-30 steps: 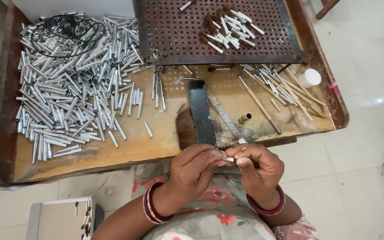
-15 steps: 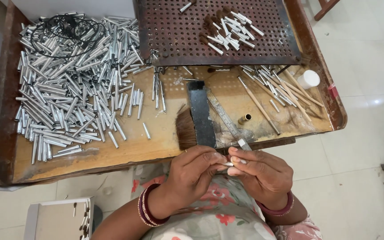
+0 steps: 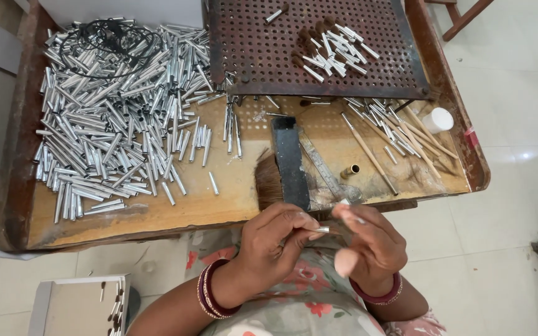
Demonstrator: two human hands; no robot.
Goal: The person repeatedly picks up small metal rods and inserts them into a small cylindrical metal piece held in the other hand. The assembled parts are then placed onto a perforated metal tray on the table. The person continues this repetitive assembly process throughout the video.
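Note:
My left hand (image 3: 275, 239) pinches a small silver metal tube (image 3: 322, 229) between thumb and fingers, just below the wooden tray's front edge. My right hand (image 3: 368, 242) sits against it, fingers partly spread, with a thin pale piece (image 3: 356, 219) across its fingers. Both hands hover over my lap. A large heap of silver metal tubes (image 3: 113, 130) covers the left half of the wooden tray (image 3: 157, 214). A brown tuft of bristles (image 3: 270, 180) lies by a dark flat bar (image 3: 291, 162) just beyond my hands.
A brown perforated metal board (image 3: 256, 50) at the back carries several finished brush tips (image 3: 328, 46). Thin wooden sticks and small tubes (image 3: 393, 130), a brass ferrule (image 3: 350, 171) and a white cap (image 3: 438, 119) lie right. A black wire coil (image 3: 116, 37) tops the heap. A white box (image 3: 76, 305) stands lower left.
My hands have dropped slightly toward my lap. The right hand's fingers have spread apart while the left keeps pinching the small tube.

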